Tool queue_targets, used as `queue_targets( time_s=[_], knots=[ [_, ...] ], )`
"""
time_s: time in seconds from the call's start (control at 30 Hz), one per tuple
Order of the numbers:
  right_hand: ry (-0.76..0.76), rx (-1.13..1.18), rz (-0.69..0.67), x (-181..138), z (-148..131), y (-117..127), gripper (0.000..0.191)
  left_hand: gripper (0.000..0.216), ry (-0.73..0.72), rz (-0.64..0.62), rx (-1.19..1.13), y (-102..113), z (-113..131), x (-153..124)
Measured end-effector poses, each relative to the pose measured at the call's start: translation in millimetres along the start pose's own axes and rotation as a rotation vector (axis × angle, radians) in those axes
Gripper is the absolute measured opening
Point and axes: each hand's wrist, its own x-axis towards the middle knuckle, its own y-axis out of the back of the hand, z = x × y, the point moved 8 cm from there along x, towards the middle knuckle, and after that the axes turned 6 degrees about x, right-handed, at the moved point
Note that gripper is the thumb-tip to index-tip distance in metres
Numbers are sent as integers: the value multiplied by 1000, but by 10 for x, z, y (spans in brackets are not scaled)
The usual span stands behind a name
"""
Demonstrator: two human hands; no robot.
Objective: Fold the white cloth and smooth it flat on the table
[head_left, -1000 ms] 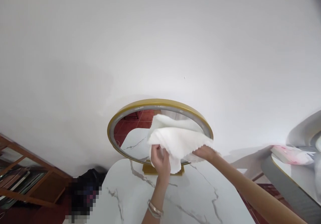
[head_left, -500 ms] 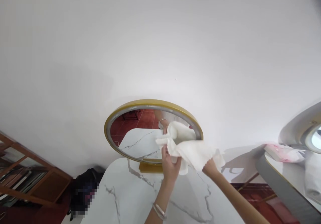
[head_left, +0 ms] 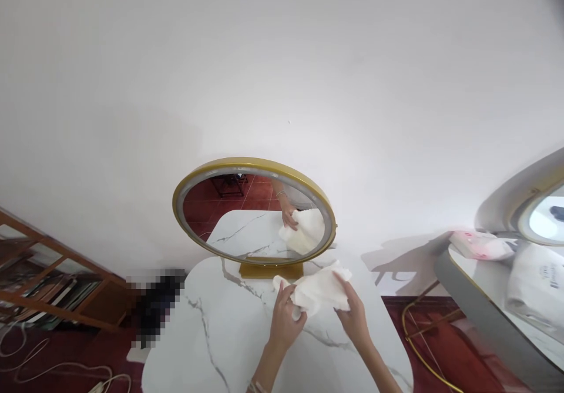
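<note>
Position of cloth: I have the cloth (head_left: 321,290) in front of the mirror (head_left: 249,228), just beyond its lower right edge and above the table (head_left: 176,346). In this view it overlaps a corner of the mirror's base (head_left: 268,270); whether it touches the base, I cannot tell.

State of fingers: my left hand (head_left: 286,316) grips the cloth's left end, fingers curled over it with the thumb toward me. My right hand (head_left: 351,313) pinches the right end, fingers on top and thumb below. Neither hand is on the mirror.

Condition found: the cloth is bunched and creased, with a loose flap, not in a neat fold. The mirror stands upright on its base, its glass uncovered and showing a reflection of cloth and hand. I can make out no mark on the glass, though at this size I would not certify it.

Progress: I judge the work unfinished. Done: the cloth is secured at both ends. Outstanding: it is neither laid out flat nor set down. Right of the mirror, well apart, the packet (head_left: 480,245) lies on the side table (head_left: 462,293), out of my hands.
</note>
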Motion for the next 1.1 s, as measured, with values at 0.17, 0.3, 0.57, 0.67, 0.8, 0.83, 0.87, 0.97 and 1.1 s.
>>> queue_targets(
  time_s=[0.17, 0.3, 0.57, 0.67, 0.8, 0.83, 0.87, 0.97, 1.1],
  knots=[
    [90, -165, 177, 205, -578, 445, 28, 7, 56, 1, -124, 489, 64, 185],
    [234, -204, 207, 299, -1056, 728, 23, 15, 58, -70, -243, 976, 76, 338],
    [131, -303, -107, 156, -1369, 724, 15, 9, -100, -84, -177, 1458, 102, 284],
    [1, -294, -232, 60, -1208, 615, 12, 13, -210, -89, -144, 1478, 131, 210],
    [-256, -208, -344, -160, -805, 456, 17, 19, -266, -125, -181, 1408, 133, 127],
    [-331, -178, -368, -247, -689, 409, 21, 19, -272, -134, -197, 1385, 132, 112],
    [-395, -142, -384, -339, -584, 360, 24, 20, -276, -141, -209, 1365, 130, 100],
    [-515, -2, -418, -596, -363, 216, 27, 20, -286, -167, -213, 1327, 113, 81],
    [-579, 81, -447, -747, -295, 165, 29, 19, -301, -223, -163, 1341, 83, 92]
  ],
)
